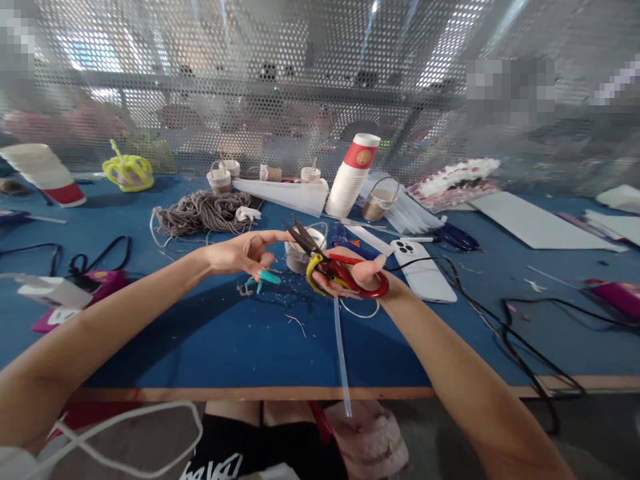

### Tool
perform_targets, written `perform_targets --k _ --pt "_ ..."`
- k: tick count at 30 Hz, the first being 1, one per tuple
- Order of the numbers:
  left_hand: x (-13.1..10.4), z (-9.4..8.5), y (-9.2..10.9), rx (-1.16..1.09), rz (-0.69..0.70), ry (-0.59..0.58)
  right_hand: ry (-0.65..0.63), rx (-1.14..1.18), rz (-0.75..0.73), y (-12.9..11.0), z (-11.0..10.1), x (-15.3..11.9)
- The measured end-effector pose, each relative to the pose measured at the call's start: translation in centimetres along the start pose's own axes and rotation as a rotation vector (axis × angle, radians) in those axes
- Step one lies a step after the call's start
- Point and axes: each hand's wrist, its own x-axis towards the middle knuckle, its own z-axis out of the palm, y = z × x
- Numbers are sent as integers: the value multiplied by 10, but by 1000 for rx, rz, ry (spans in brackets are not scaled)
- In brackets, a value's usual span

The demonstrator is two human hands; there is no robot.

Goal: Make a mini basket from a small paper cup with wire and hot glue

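your right hand (367, 272) grips scissors (310, 245), blades parted | your left hand (240, 253) half-curled, whether pinching anything unclear | banded cup (297, 260) on table (210, 347) behind the blades, band and handle seemingly done | stacked cups (344, 188) beyond, seemingly untouched

Across the broad blue tabletop (210, 353), pale thread scraps (297, 323) are strewn; a small white-and-grey, loop-handled cup (296, 259) is stood centrally, a tangled grey yarn skein (200, 215) is heaped to its left, and there, at right, a white rectangular smartphone (424, 272) is laid, lenses up!
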Motion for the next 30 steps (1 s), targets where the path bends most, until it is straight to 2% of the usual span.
perform_targets --k 3,5,6,10,11,13,16,19,22,26,30 --pt "0 1 1 13 -10 13 101 70 -121 -12 -1 -6" --pt "0 1 2 25 -14 17 235 82 -145 -23 -4 -11" --pt "0 1 2 31 -15 15 302 70 -135 -29 -6 -13" --pt "0 -2 0 74 -15 9 736 -25 -60 -43 -13 -16" --pt "-1 -2 0 86 -12 10 817 -77 -23 -42 -14 -15" --pt "-1 -3 -1 104 -2 16 892 -270 115 -37 -15 -11" --pt "-2 -3 -1 111 9 22 866 -686 365 -26 -13 -3" --pt "-2 -3 -1 97 7 23 772 -869 434 -21 -8 2" --pt "-1 -3 0 84 -2 20 702 -866 499 -26 -5 0" --pt "-1 -6 0 86 -10 13 614 -718 685 -38 -2 -9" --pt "-1 -5 2 82 -24 19 644 -696 709 -45 3 -16"
